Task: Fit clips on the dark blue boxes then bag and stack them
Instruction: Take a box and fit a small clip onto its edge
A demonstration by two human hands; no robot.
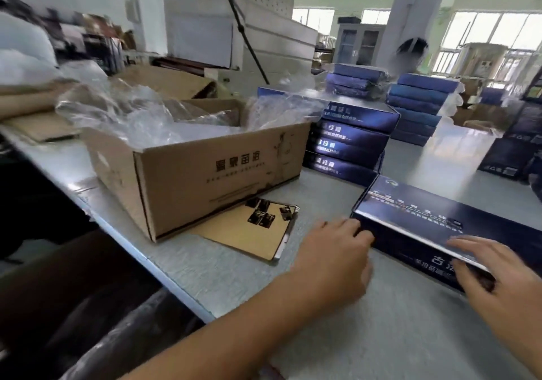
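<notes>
Dark blue box (440,221) flat on grey table (381,335), near front right. Left hand (337,250) at its near-left corner, fingers together, tips touching the side. Right hand (498,277) over the near edge, fingers spread, pressing.

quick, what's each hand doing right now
Left hand: open, fingertips touching the near left corner of the dark blue box, holding nothing.
Right hand: open, fingers spread on the box's front edge.
</notes>
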